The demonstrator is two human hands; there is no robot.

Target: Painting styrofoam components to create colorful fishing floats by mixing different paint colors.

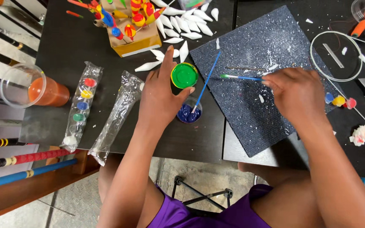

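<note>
**Paint pot in one hand, brush in the other at a crowded craft table**

Head view: a dark, matte table (64, 46) fills the scene, with a rough, dark blue-grey ribbed mat (250, 84) laid across it, flecked with white shavings. The left hand (161, 95) is wrapped around a small paint pot (184, 76), round, its top glossy green with a yellow rim; thumb on one side, fingers on the other, index finger standing up straight. The pot is held up just above a little clear cup of blue paint (189, 112), where a second blue-handled brush (205, 82) leans, its tip down in the cup.

Over to the right hand (296, 90): fingers pinched tight on a thin brush (239, 77) with a blue handle, bristles loaded green and pointing at the pot, lying level above the mat.

Left of the action, a clear plastic strip of round paint pots (81, 105) lies flat beside a crinkled empty plastic sleeve (117, 116). A clear cup of orange liquid (34, 90) sits at the table edge. Up top, smooth white carved pieces (182, 25), tapered like teardrops, are scattered near a wooden block (136, 40) bristling with painted red, yellow and blue pieces.
</note>
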